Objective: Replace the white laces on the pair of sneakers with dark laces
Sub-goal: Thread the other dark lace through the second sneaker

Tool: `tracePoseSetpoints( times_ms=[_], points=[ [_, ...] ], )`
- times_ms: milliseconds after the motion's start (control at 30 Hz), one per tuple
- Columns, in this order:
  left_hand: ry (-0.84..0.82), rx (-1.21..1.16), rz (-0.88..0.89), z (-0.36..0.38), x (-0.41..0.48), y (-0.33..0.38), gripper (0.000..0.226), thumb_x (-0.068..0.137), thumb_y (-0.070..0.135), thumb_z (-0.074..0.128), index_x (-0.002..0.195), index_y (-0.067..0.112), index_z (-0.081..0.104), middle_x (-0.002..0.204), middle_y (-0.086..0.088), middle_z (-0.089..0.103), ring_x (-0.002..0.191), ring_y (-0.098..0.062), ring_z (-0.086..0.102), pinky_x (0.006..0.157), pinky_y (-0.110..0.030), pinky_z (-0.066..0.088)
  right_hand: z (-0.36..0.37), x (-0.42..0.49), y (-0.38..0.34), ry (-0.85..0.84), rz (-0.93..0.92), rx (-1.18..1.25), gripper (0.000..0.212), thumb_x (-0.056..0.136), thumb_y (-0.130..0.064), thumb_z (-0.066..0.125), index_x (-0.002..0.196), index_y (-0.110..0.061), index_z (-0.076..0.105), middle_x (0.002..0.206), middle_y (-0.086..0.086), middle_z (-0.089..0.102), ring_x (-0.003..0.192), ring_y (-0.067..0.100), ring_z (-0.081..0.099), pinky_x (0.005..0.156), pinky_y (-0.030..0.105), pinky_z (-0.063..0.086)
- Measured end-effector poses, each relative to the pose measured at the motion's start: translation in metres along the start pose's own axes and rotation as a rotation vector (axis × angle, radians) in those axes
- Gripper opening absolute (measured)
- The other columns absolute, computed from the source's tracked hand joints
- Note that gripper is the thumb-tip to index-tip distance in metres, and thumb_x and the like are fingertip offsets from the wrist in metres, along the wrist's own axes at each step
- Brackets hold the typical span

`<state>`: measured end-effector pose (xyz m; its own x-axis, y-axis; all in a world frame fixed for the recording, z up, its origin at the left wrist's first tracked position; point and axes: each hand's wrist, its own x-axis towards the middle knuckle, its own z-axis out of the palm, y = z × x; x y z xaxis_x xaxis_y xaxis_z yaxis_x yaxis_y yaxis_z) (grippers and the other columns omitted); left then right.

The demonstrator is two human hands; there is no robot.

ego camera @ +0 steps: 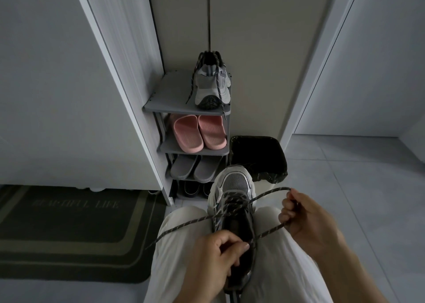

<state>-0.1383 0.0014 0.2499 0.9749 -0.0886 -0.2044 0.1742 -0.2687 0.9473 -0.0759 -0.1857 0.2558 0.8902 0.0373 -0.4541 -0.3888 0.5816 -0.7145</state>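
A grey and silver sneaker (234, 187) lies between my knees, toe pointing away, with a dark speckled lace (184, 224) threaded through its eyelets. My left hand (213, 261) pinches the lace at the shoe's collar. My right hand (308, 217) grips the lace's other end, pulled out in a loop to the right. One loose end trails left across my thigh. The second sneaker (210, 88) stands on top of the shoe rack (165, 100), heel towards me, dark laces hanging from it.
The rack holds pink slippers (199, 133), grey slippers (195, 168) and dark shoes below. A black-lined bin (259, 155) stands right of the rack. A dark doormat (69, 231) lies at left. Grey tiled floor spreads to the right.
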Motion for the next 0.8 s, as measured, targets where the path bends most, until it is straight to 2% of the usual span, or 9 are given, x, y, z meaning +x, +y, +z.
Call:
tracePoseSetpoints(
  times_ms=[67, 133, 200, 267, 333, 467, 567, 700, 800],
  points=[
    [0.044, 0.020, 0.034, -0.001, 0.001, 0.000, 0.020, 0.084, 0.012, 0.065, 0.068, 0.025, 0.065, 0.050, 0.005, 0.058, 0.040, -0.004, 0.045, 0.045, -0.015, 0.036, -0.008, -0.004, 0.005, -0.002, 0.009, -0.117, 0.032, 0.061, -0.030, 0.073, 0.081, -0.006, 0.065, 0.071, 0.007, 0.059, 0.057, 0.013, 0.055, 0.051, 0.022, 0.052],
    [0.081, 0.049, 0.087, -0.002, 0.004, 0.000, 0.027, 0.087, 0.007, 0.059, 0.076, 0.032, 0.064, 0.061, 0.009, 0.064, 0.048, -0.003, 0.053, 0.049, -0.013, 0.039, -0.013, -0.010, 0.010, -0.058, -0.020, -0.302, 0.050, 0.053, -0.040, 0.084, 0.089, -0.008, 0.072, 0.080, 0.007, 0.066, 0.069, 0.013, 0.062, 0.060, 0.019, 0.054],
    [0.088, 0.102, 0.139, -0.004, 0.009, 0.005, 0.033, 0.088, 0.005, 0.056, 0.082, 0.037, 0.062, 0.068, 0.018, 0.065, 0.054, -0.001, 0.058, 0.052, -0.010, 0.040, -0.013, -0.019, 0.012, -0.092, -0.051, -0.565, 0.051, 0.056, -0.041, 0.084, 0.095, -0.011, 0.070, 0.085, 0.005, 0.067, 0.071, 0.007, 0.063, 0.065, 0.015, 0.052],
    [0.081, 0.214, 0.180, -0.005, 0.014, 0.008, 0.027, 0.088, 0.009, 0.057, 0.083, 0.035, 0.063, 0.062, 0.027, 0.061, 0.055, 0.001, 0.057, 0.053, -0.008, 0.039, -0.009, -0.024, 0.013, -0.149, -0.022, -0.699, 0.050, 0.060, -0.038, 0.082, 0.100, -0.013, 0.066, 0.087, 0.003, 0.068, 0.073, 0.004, 0.062, 0.065, 0.014, 0.049],
    [0.092, 0.351, 0.258, -0.004, 0.018, 0.011, 0.016, 0.088, 0.016, 0.059, 0.083, 0.030, 0.067, 0.061, 0.031, 0.058, 0.056, 0.002, 0.056, 0.053, -0.008, 0.039, -0.004, -0.027, 0.013, -0.225, 0.038, -0.736, 0.053, 0.056, -0.037, 0.079, 0.101, -0.012, 0.065, 0.080, -0.002, 0.067, 0.069, 0.004, 0.060, 0.058, 0.013, 0.046],
    [0.174, 0.682, 0.463, 0.006, 0.028, 0.008, 0.003, 0.071, 0.027, 0.063, 0.072, 0.027, 0.066, 0.061, 0.015, 0.063, 0.060, 0.000, 0.055, 0.054, -0.004, 0.034, 0.008, -0.026, 0.015, -0.191, 0.004, -0.772, 0.017, 0.074, -0.003, 0.074, 0.089, -0.001, 0.067, 0.058, -0.007, 0.062, 0.047, -0.002, 0.050, 0.045, 0.009, 0.036],
    [0.220, 0.638, 0.506, 0.013, 0.034, 0.009, 0.003, 0.068, 0.025, 0.065, 0.069, 0.027, 0.066, 0.060, 0.016, 0.063, 0.074, -0.001, 0.052, 0.058, 0.005, 0.026, 0.013, -0.025, 0.015, -0.120, -0.074, -0.723, 0.007, 0.077, 0.003, 0.067, 0.084, 0.003, 0.068, 0.048, -0.007, 0.059, 0.040, -0.003, 0.046, 0.042, 0.007, 0.034],
    [0.219, 0.608, 0.531, 0.012, 0.036, 0.002, 0.005, 0.073, 0.027, 0.061, 0.076, 0.026, 0.065, 0.067, 0.013, 0.064, 0.068, -0.001, 0.055, 0.060, -0.003, 0.036, 0.015, -0.022, 0.013, -0.114, -0.105, -0.738, 0.005, 0.078, 0.005, 0.065, 0.080, 0.001, 0.069, 0.047, -0.009, 0.059, 0.040, -0.004, 0.048, 0.043, 0.006, 0.035],
    [0.278, 0.575, 0.485, 0.006, 0.038, -0.009, 0.015, 0.073, 0.028, 0.066, 0.087, 0.030, 0.062, 0.080, 0.011, 0.059, 0.074, -0.001, 0.052, 0.064, -0.009, 0.043, 0.011, -0.014, 0.017, -0.014, -0.140, -0.808, 0.010, 0.078, -0.001, 0.068, 0.071, -0.008, 0.069, 0.051, -0.008, 0.060, 0.042, -0.004, 0.046, 0.044, 0.007, 0.034]
  ],
)
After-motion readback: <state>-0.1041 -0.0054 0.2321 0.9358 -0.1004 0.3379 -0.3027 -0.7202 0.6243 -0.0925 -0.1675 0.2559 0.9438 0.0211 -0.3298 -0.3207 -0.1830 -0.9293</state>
